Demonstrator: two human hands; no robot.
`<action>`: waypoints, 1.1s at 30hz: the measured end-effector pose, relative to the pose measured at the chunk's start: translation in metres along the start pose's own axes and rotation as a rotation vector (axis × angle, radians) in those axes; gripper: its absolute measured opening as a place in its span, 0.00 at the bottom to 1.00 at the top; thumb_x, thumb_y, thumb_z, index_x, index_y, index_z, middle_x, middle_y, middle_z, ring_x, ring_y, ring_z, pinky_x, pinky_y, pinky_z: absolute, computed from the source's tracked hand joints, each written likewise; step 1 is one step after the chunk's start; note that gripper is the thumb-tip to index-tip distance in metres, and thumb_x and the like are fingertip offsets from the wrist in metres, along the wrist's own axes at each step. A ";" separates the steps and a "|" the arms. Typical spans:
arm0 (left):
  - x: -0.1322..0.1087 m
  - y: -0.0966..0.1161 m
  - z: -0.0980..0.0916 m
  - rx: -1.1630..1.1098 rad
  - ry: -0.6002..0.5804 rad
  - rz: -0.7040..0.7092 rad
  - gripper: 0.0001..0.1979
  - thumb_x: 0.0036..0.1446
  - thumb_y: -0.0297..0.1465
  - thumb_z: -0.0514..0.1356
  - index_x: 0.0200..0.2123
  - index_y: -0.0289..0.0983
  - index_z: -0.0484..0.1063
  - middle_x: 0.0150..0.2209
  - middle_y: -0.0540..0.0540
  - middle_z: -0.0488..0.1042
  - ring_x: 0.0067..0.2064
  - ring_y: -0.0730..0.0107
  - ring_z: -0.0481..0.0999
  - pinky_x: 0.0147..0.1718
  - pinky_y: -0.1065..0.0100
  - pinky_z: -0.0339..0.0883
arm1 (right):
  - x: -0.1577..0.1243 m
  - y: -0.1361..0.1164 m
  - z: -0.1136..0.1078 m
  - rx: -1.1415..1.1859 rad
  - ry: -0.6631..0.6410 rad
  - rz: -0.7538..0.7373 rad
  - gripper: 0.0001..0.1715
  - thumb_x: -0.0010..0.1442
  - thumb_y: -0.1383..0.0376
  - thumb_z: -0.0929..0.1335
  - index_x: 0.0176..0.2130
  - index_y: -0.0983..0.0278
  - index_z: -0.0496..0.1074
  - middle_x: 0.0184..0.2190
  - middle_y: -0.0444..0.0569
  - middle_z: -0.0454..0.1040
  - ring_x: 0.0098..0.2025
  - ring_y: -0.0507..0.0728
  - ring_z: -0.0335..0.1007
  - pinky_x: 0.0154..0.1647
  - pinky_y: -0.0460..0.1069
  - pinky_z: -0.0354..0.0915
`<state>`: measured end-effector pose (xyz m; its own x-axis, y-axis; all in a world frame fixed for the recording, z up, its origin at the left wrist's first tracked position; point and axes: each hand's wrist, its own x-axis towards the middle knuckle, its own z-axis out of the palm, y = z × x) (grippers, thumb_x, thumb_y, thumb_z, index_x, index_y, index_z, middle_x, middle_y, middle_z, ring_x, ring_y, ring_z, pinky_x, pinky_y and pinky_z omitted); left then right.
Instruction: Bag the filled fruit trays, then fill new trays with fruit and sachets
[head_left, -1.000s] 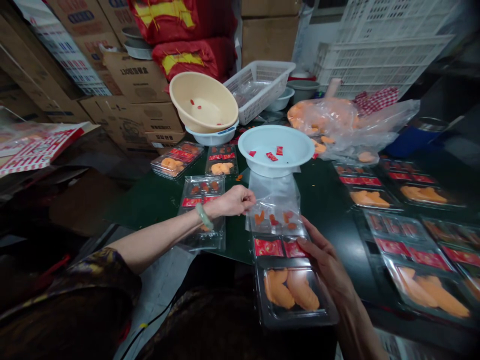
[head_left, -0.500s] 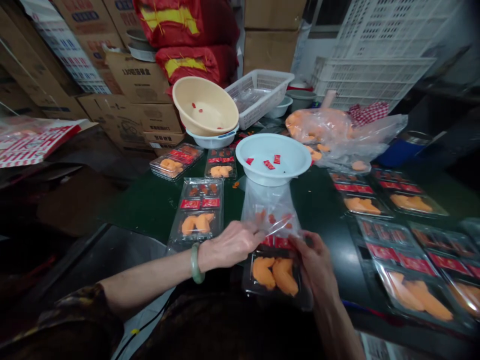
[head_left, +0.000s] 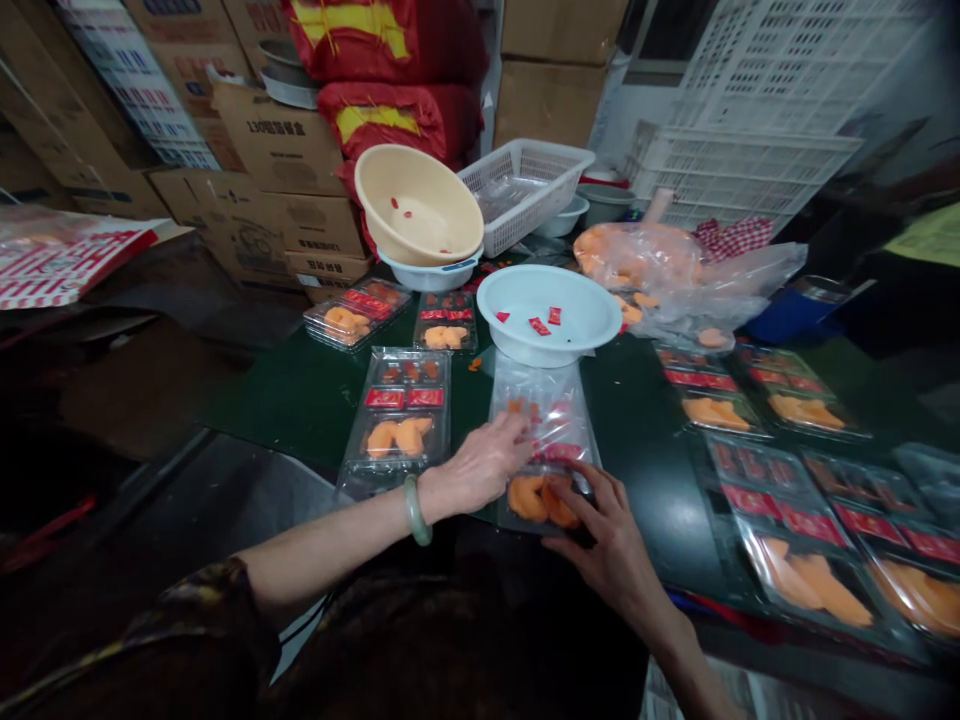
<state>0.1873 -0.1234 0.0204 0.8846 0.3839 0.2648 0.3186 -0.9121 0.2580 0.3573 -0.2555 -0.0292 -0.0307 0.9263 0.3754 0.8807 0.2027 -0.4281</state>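
And it's the left hand [head_left: 480,466] over the clear bag [head_left: 534,380], its pinch unreadable, while the right hand [head_left: 592,515], fingers spread, seemingly steadies the compartment tray [head_left: 519,524] at six o'clock from the pale-blue basin [head_left: 534,350]

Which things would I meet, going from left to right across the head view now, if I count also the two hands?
Red-and-white patterned package → pale green bracelet → left hand → right hand → blue container.

Left fingers [head_left: 516,428] bent downward; right fingers [head_left: 600,485] loosely spread
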 end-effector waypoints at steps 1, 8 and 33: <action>0.001 0.003 -0.002 -0.009 -0.008 0.051 0.13 0.58 0.23 0.48 0.42 0.37 0.67 0.47 0.42 0.64 0.47 0.63 0.64 0.41 0.64 0.64 | 0.005 0.000 0.005 -0.002 0.071 0.018 0.23 0.51 0.64 0.70 0.49 0.58 0.69 0.53 0.55 0.62 0.52 0.64 0.58 0.48 0.61 0.62; -0.011 0.008 -0.015 0.022 -0.041 0.107 0.13 0.54 0.19 0.49 0.41 0.35 0.66 0.48 0.40 0.64 0.48 0.62 0.63 0.41 0.64 0.64 | 0.034 -0.028 0.015 -0.350 0.225 0.220 0.10 0.52 0.60 0.69 0.33 0.64 0.70 0.37 0.55 0.68 0.39 0.62 0.59 0.36 0.55 0.62; -0.001 -0.016 -0.005 0.081 0.313 -0.614 0.22 0.55 0.37 0.53 0.51 0.34 0.57 0.38 0.40 0.69 0.36 0.60 0.71 0.33 0.63 0.64 | 0.123 -0.013 0.030 -0.487 0.120 0.092 0.17 0.60 0.58 0.61 0.28 0.66 0.69 0.24 0.50 0.73 0.24 0.53 0.64 0.23 0.47 0.45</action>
<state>0.1798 -0.1086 0.0210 0.3999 0.8462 0.3521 0.7650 -0.5198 0.3802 0.3280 -0.1346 -0.0022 0.0869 0.8847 0.4579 0.9962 -0.0763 -0.0416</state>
